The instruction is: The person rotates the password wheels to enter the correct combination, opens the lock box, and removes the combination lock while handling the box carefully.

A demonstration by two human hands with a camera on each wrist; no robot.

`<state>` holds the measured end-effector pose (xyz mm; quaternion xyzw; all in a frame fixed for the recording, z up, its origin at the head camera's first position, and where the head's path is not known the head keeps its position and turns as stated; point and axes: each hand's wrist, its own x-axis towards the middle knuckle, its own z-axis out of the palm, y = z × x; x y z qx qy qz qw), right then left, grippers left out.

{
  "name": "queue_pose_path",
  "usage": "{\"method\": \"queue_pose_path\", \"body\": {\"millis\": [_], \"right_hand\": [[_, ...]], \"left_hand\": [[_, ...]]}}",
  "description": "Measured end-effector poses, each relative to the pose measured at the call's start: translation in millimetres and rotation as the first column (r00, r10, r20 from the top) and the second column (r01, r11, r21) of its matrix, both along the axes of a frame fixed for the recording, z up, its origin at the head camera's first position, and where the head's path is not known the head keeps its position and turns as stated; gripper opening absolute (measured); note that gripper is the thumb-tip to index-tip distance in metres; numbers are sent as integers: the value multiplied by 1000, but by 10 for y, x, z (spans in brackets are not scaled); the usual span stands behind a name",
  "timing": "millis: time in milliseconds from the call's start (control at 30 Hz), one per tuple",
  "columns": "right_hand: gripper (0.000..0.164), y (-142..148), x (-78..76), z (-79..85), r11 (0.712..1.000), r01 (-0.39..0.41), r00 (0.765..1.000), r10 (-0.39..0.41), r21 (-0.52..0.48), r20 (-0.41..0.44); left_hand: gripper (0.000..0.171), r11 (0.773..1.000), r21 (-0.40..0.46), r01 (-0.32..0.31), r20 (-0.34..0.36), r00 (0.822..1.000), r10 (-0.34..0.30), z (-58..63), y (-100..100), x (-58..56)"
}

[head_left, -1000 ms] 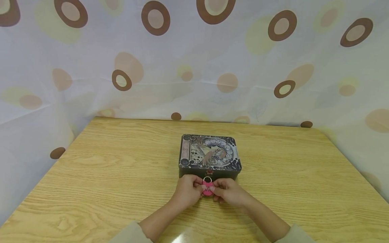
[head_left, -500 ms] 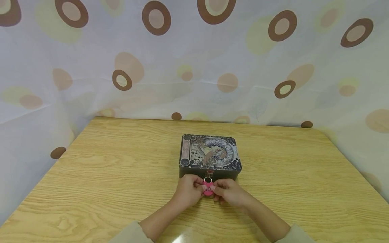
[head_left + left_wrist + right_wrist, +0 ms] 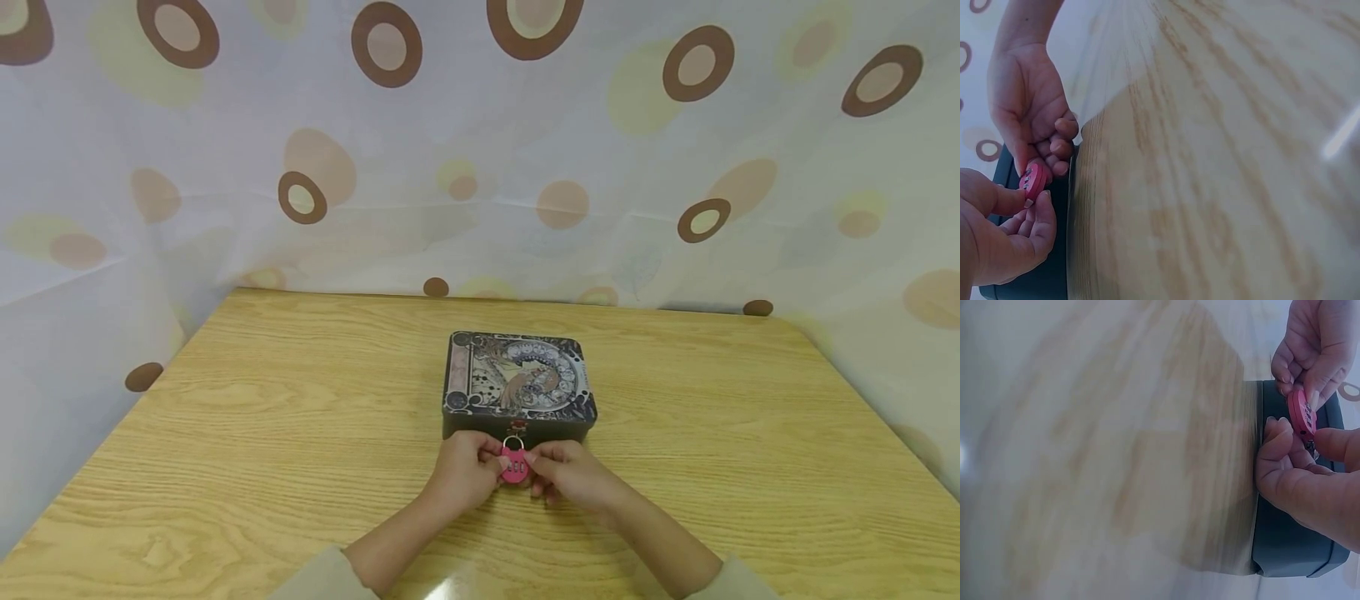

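Left part of tabletop (image 3: 262, 417): pale wood grain running toward the left edge; patterned cloth (image 3: 450, 158) stands beyond the far edge.

Left hand (image 3: 467, 471): thumb and fingers pinch the left side of a pink padlock (image 3: 514, 457); thumb over its face, fingers behind. Narrow grip, seen also in the left wrist view.

Padlock: in front of the box, about midway between the tabletop's left and right edges, dial face up toward the head camera. Row of small dials (image 3: 515, 467) across the face; digits too small to read. Shackle (image 3: 513, 441) arches up toward the clasp (image 3: 517, 427); whether it is fastened, cannot tell.

Box (image 3: 517, 375): dark sides, illustrated lid down, set in from the far edge, just behind the padlock.

Right hand (image 3: 573, 477): thumb and forefinger narrow on the padlock's right side, thumb near the upper corner; other fingers curled underneath.

Judgement: step looks like working the dials. Best done with the left pinch firm and clear of the wheels, right thumb pad rolling one wheel at a time, face tilted for reading, no tugging on the clasp. Risk: a thumb brushing a neighbouring wheel.
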<state>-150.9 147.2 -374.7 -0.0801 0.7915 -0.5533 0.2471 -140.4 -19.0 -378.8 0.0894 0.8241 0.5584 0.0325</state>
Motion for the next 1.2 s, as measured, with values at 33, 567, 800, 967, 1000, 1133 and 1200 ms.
{"method": "queue_pose_path", "body": {"millis": [33,567,800,967,1000,1133,1200], "right_hand": [[27,0,1,0,1000,0,1000,0,3,-2],[22,-17,19,-8,1000,3,999,-3,20,-32],[21,-19,19,3,1000,-2,1000,2,15,-26],[21,-19,21,0,1000,-8,1000,8,8,-24],[21,-21,22,0,1000,-9,1000,9,8,-24],[22,-23,13,-9,1000,-12,1000,12,19,-28],[22,-24,9,-9,1000,-12,999,13,27,-33]], "left_hand": [[8,1000,1,0,4,1000,0,0,0,1],[8,1000,4,4,10,1000,-4,-2,1,-1],[8,1000,-3,4,19,1000,-4,-2,9,6],[8,1000,-5,2,6,1000,-2,12,8,13],[8,1000,-7,1,5,1000,-1,14,9,13],[8,1000,-18,-3,18,1000,3,17,12,12],[9,1000,-22,-4,23,1000,5,17,13,10]]}}
